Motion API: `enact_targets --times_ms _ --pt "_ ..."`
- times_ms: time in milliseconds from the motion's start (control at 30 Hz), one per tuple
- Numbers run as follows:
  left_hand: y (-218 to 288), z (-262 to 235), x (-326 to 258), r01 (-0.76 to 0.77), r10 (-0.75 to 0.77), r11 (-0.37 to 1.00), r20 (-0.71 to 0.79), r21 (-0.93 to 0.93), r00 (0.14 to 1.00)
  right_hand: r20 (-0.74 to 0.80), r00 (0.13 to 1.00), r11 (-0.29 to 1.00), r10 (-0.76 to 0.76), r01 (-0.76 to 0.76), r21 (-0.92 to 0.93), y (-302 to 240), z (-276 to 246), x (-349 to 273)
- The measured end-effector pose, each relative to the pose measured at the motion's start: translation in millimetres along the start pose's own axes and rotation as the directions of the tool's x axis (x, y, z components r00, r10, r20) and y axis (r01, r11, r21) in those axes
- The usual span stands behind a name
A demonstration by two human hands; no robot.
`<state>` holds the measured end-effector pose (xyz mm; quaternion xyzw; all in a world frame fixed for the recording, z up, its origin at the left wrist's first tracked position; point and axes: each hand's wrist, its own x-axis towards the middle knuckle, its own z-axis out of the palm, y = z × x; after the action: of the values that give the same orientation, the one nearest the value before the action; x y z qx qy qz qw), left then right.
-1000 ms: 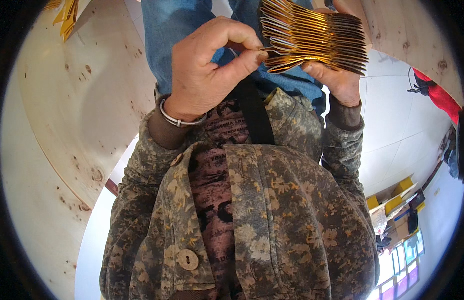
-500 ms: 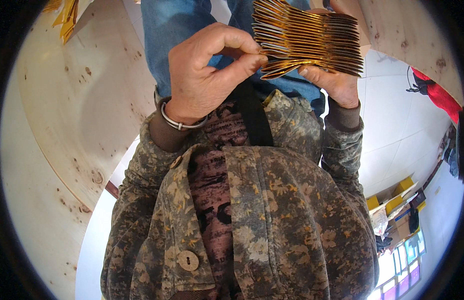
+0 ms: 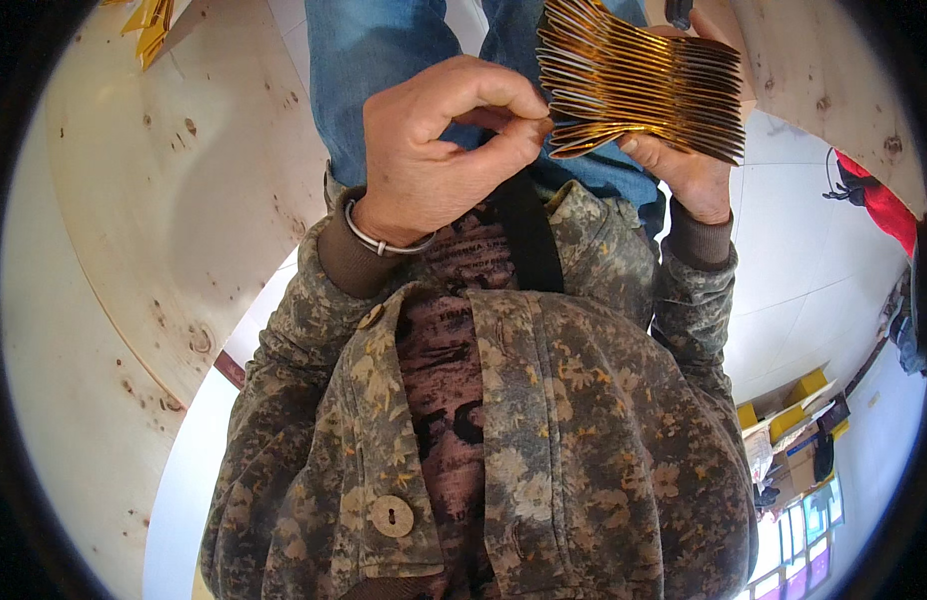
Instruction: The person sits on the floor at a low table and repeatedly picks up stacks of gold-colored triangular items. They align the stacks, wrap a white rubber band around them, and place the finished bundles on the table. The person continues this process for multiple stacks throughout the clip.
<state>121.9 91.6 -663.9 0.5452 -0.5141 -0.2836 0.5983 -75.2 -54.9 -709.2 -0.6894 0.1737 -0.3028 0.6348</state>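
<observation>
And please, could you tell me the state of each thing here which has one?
Gold folded stack: held, leaves fanned at its left end.
Left hand: thumb and forefinger pinched at the stack's edge.
Right hand: gripping the stack.
Jacket: worn, open in front.
Bracelet: around left wrist.

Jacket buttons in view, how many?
2. One button is low in the picture on the jacket's left front; the other button is higher, just below the left cuff. More may be hidden in folds.
</observation>
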Motion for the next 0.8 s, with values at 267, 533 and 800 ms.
enact_targets --times_ms 267,533,800 --pt "0 -1 0 -0.039 0.039 0.999 0.002 0.037 0.999 -0.006 0.995 0.994 -0.102 0.102 0.037 -2 8 11" --pt "2 -3 3 -0.05 0.049 0.998 0.043 0.037 0.998 -0.052 0.999 0.998 0.007 -0.004 0.065 2 1 -2" --pt "2 0 2 -0.032 0.03 0.998 0.026 0.055 0.999 -0.142 0.986 0.913 0.091 -0.025 0.408 -2 21 1"
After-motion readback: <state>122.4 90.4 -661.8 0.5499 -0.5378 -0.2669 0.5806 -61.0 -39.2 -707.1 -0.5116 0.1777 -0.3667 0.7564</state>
